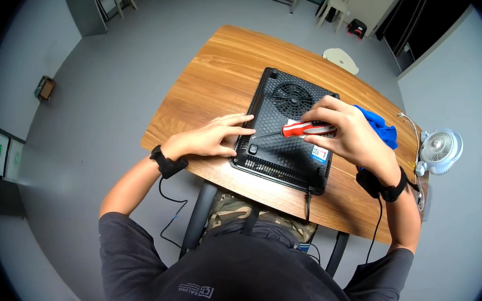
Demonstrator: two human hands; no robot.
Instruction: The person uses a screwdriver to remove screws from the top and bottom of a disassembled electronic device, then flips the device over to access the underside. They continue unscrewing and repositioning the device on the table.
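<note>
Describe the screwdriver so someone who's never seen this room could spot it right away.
Find the wooden table in the middle of the grey floor; a black flat appliance lies on it, underside up, with a round fan grille. Across that black underside, the right hand holds the screwdriver. It is the only red-and-white-handled thing there, its thin shaft pointing toward the left hand.

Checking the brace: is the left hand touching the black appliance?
Touching. The head view shows the left hand with fingertips resting on the black appliance at its left edge.
</note>
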